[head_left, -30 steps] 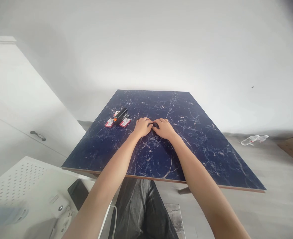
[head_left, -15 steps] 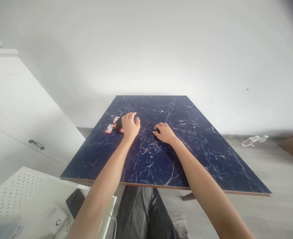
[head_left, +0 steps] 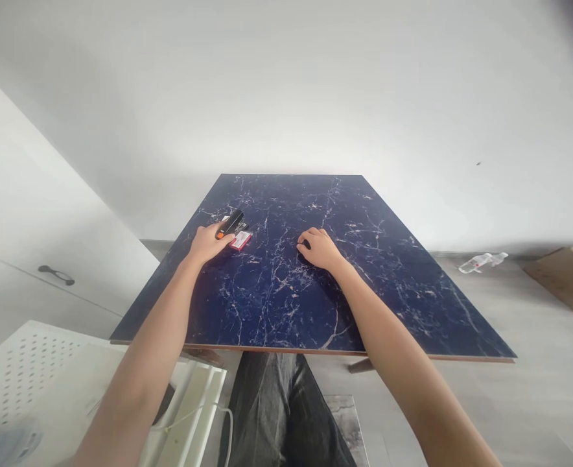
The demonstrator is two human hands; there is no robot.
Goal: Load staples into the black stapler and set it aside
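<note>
My left hand (head_left: 207, 242) is at the left side of the dark blue marbled table (head_left: 286, 305), its thumb and fingers closed around the near end of a long black object (head_left: 233, 222) with an orange part. What kind of object it is cannot be made out. Beside the thumb lies a small red and white box (head_left: 241, 240), and another pale piece is partly hidden behind the fingers. Toward the table's middle, my right hand (head_left: 319, 248) rests with curled fingers. A dark spot shows between its thumb and forefinger; whether it holds something is hidden.
On the left stand a white cabinet (head_left: 28, 214) and a white perforated unit (head_left: 28, 370) with a cable (head_left: 229, 421) hanging near it. A clear plastic bottle (head_left: 476, 263) and a cardboard box (head_left: 563, 275) lie on the floor to the right.
My left hand has moved left from above the black object and closed on its near end. My right hand stays nearly in place, while the view has shifted slightly.
</note>
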